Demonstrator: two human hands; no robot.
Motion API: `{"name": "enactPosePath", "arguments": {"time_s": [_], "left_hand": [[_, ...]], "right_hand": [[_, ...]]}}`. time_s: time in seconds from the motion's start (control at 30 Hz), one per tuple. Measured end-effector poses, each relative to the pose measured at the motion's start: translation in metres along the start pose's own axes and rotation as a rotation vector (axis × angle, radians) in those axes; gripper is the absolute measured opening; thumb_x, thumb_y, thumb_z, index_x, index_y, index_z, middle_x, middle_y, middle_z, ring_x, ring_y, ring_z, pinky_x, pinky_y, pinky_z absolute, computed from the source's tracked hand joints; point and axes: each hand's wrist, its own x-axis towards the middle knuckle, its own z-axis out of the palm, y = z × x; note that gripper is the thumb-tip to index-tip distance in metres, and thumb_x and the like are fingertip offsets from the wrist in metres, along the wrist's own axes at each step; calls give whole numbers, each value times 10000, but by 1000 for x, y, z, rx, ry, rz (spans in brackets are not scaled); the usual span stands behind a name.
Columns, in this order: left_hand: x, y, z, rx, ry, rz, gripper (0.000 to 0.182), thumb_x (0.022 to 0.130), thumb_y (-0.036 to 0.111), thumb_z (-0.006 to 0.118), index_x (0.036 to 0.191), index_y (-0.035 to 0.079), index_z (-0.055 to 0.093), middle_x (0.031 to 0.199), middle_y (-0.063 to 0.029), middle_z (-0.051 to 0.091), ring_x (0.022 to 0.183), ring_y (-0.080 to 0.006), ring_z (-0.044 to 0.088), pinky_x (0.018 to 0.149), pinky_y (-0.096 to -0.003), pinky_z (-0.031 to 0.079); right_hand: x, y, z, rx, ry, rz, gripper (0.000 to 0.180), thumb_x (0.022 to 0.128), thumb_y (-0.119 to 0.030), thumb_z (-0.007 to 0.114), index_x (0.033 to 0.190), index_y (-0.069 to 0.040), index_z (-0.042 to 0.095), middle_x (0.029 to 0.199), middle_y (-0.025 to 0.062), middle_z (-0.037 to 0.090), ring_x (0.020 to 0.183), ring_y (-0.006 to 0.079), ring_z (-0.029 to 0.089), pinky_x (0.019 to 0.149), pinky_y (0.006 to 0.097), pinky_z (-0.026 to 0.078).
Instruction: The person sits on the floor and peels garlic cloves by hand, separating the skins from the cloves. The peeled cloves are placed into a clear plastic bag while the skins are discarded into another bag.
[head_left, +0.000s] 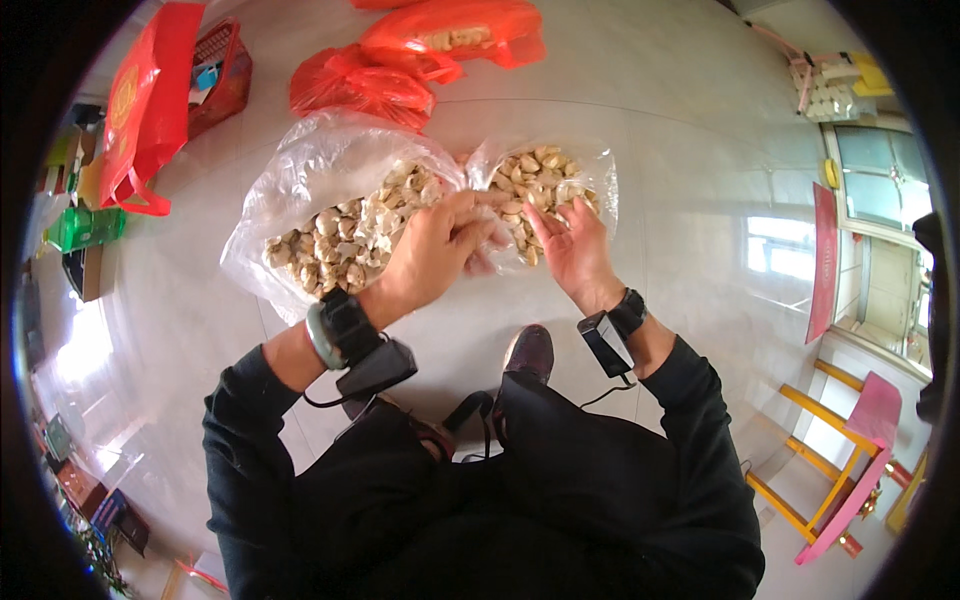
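Note:
Two clear plastic bags lie opened on the tiled floor before me. In the larger left bag (300, 161) are whole garlic bulbs (328, 247) and loose papery skins (379, 225). The smaller right bag (606, 180) holds loose garlic cloves (529, 169). My left hand (435, 244) is between the bags, its fingers bent and reaching to the near-left side of the cloves; its blurred fingertips do not show whether anything is pinched. Over the near side of the cloves, my right hand (577, 251) has its fingers spread, and I see nothing in it.
Red plastic bags (360, 86) lie just beyond the garlic. Farther left stand a red carrier bag (146, 105) and a red basket (236, 82). A pink-and-yellow chair (832, 457) lies at right. My shoe (530, 349) is close below the bags. Wrist devices (375, 367) trail cables.

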Motion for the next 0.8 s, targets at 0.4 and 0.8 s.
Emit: {"name": "enactPosePath", "arguments": {"time_s": [0.4, 0.8], "left_hand": [[-76, -137, -138, 756, 716, -47, 170, 868, 85, 522, 854, -27, 648, 813, -190, 674, 754, -310, 663, 686, -381, 521], [-72, -215, -220, 1226, 533, -389, 467, 750, 106, 572, 1214, 47, 580, 1219, -197, 577, 1164, -410, 515, 925, -481, 443]], "right_hand": [[-50, 77, 78, -622, -811, 368, 268, 987, -171, 434, 1129, 22, 555, 1060, 134, 633, 976, 215, 622, 885, 335, 488], [-9, 171, 95, -989, -775, 374, 237, 977, -177, 482, 1070, -7, 618, 1064, 60, 629, 1000, 137, 579, 931, 297, 444]]}}
